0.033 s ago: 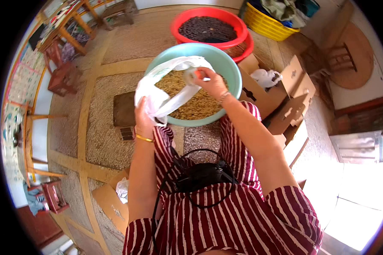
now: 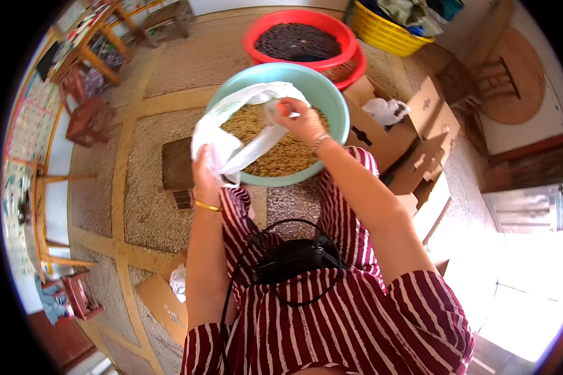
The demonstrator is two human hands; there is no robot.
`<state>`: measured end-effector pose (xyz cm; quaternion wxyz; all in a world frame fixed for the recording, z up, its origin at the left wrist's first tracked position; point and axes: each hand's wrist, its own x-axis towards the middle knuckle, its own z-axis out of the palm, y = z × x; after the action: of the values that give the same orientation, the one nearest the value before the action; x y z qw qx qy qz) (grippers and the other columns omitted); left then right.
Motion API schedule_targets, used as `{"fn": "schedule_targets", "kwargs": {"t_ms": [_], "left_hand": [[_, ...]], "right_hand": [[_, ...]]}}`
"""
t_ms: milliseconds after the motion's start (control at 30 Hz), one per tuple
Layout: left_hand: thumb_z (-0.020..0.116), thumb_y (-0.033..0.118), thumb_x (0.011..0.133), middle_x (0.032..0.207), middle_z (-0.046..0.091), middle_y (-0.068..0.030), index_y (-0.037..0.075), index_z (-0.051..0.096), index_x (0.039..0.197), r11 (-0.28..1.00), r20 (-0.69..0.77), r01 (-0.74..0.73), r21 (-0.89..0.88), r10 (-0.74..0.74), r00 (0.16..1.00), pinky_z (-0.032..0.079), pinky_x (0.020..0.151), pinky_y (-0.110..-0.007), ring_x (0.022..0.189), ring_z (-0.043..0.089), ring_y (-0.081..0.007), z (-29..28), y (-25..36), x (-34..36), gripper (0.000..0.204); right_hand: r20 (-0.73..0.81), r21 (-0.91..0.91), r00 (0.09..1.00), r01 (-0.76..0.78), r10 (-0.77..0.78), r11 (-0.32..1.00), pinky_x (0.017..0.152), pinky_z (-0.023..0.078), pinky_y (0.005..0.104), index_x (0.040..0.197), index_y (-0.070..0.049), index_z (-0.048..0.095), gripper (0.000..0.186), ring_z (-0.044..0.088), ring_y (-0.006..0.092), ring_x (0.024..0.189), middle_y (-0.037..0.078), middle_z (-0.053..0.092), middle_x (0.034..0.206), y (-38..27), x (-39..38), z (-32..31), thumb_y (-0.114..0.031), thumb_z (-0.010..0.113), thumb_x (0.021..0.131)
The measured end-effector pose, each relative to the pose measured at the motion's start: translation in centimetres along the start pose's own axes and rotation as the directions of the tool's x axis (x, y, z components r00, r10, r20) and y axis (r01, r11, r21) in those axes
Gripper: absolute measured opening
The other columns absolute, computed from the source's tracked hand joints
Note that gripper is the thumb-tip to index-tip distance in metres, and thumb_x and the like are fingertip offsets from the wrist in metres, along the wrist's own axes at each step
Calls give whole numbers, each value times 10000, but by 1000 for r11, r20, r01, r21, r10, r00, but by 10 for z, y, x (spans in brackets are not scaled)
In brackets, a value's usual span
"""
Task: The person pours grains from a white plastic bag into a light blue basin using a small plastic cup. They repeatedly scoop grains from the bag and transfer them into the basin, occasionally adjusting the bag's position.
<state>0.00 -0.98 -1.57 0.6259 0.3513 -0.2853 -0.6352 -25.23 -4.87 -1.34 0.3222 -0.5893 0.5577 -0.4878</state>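
Observation:
My left hand (image 2: 205, 177) is closed on the near left edge of a white plastic bag (image 2: 207, 132), whose mouth is spread in a loop. The bag lies over a pale green basin (image 2: 342, 125) filled with yellowish grain-like pieces (image 2: 293, 154). Inside the loop, above these pieces, my right hand (image 2: 304, 122) is closed on a small translucent cup-like thing (image 2: 270, 111). Something orange shows at its fingertips. What is in the bag cannot be made out.
Behind the basin, a red basin (image 2: 256, 55) of dark pieces rests on another red one (image 2: 360, 70). Open cardboard boxes (image 2: 375, 139) stand at the right, a brown block-like stool (image 2: 176, 164) at the left. A yellow basket (image 2: 388, 34) is at the back.
The whole view has shifted slightly to the left. Both hands keep their grip, and the bag stays in the same place over the basin.

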Motion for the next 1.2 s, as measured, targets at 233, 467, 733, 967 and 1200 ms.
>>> {"fn": "schedule_targets", "kwargs": {"t_ms": [233,467,733,967,1200], "left_hand": [[529,250,858,1105,555,-136,-32,450,1202,995,23,34,97,-36,999,451,875,-379,1002,563,-254,18,12,-9,451],[564,247,837,1104,552,-104,-15,452,1211,997,5,52,61,-52,999,442,866,-347,993,555,-227,15,4,-6,470],[472,202,891,1110,553,-101,-11,522,1125,994,-15,17,107,-15,1000,406,930,-340,1055,520,-204,3,3,-2,322],[491,167,886,1045,580,-101,-17,547,1068,1000,-6,-17,-19,17,1000,428,884,-325,992,552,-196,-6,5,-4,265],[481,163,892,1047,586,-115,-37,543,1077,1000,-23,-2,-16,1,1000,431,881,-328,987,560,-201,-3,2,-1,279]], "right_hand": [[206,-442,947,314,-245,840,917,428,376,1182,-98,510,512,503,312,1059,136,499,1197,-9,-7,14,-160,692,708],[226,-479,866,497,-445,724,965,381,382,1132,-108,530,468,466,322,1106,125,486,1236,-7,-7,14,-84,619,673],[-45,-85,977,204,-209,975,917,439,356,1223,-64,461,568,532,234,1066,108,530,1168,-18,-9,4,-50,713,714],[484,342,855,-382,188,858,783,477,277,1145,-4,542,498,562,149,875,63,592,983,-12,-25,-26,-296,682,768],[564,-389,825,292,-25,874,829,445,367,1011,-59,588,372,560,283,932,141,574,949,16,-31,-16,-269,673,716]]}}
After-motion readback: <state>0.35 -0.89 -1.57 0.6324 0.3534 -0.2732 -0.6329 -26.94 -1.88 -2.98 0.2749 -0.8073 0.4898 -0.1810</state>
